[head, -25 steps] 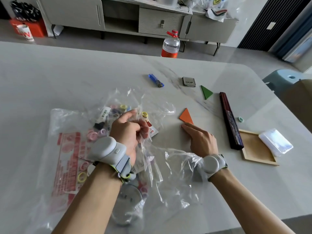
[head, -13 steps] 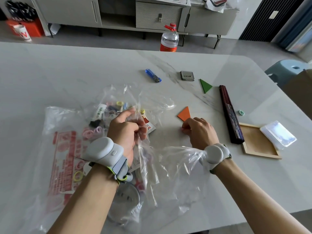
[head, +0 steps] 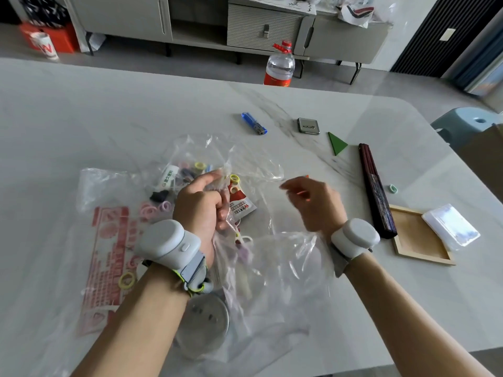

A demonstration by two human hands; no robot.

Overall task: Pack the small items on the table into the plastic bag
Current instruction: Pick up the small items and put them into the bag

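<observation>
left hand [head: 201, 210] grips the plastic bag [head: 253, 164] mouth; just right of the bag, right hand [head: 313, 205] (blurred) pinches the orange triangle [head: 306, 176].

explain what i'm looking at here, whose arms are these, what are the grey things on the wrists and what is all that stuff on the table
No machine here: a person wears a camera on the head, so the picture looks down at their own two arms. Each wrist carries a grey device; its purpose is not visible. The left hand grips the clear plastic bag, which holds coloured rings and a sachet. The right hand, blurred, pinches an orange piece, mostly hidden. On the pale table lie a blue lighter, a small dark square, a green triangle, a long dark stick, a small green ring, and a wooden tray with a clear case overlapping it.
</observation>
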